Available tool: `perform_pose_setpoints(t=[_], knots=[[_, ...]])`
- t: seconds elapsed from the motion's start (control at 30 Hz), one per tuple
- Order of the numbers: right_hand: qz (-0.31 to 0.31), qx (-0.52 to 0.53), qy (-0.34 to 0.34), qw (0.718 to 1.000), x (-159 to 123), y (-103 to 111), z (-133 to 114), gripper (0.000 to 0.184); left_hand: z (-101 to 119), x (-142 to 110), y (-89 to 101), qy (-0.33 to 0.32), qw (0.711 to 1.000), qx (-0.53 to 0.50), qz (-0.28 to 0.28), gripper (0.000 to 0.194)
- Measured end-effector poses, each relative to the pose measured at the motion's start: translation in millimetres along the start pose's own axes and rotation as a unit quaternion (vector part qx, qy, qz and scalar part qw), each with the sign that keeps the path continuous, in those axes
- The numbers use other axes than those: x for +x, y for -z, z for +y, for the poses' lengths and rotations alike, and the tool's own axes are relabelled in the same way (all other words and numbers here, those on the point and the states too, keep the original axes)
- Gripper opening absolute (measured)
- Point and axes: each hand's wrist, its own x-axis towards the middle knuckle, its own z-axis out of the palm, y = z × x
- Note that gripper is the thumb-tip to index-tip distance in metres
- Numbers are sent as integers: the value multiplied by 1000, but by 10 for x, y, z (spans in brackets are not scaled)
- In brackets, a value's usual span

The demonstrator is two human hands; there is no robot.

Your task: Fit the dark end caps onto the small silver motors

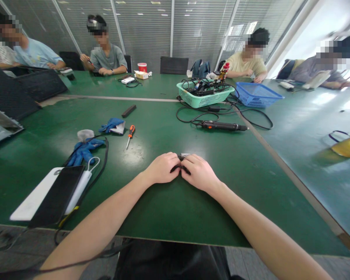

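Observation:
My left hand [163, 168] and my right hand [200, 172] meet on the green table [169, 212], in front of my body. Between their curled fingers is a small black piece [186, 170], gripped from both sides. A silvery part [185, 154] shows just beyond the fingertips. The fingers cover most of the piece, so its kind cannot be made out. Up and to the left of my hands lies an orange-handled screwdriver [131, 133], touched by neither hand.
Blue gloves [84, 149], a dark phone-like slab [58, 196] and cables lie left. A black bar [129, 111] sits farther back. An electric screwdriver [224, 126] lies before a green basket [198, 102] of tools and a blue basket [258, 97]. Several people sit around the table.

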Motion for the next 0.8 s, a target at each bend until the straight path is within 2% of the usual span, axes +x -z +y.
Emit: perform_pose_setpoints(t=[0.8], knots=[[-12, 24, -26, 999, -9, 27, 86, 8, -8, -5, -29, 5, 1000, 15, 1, 11]])
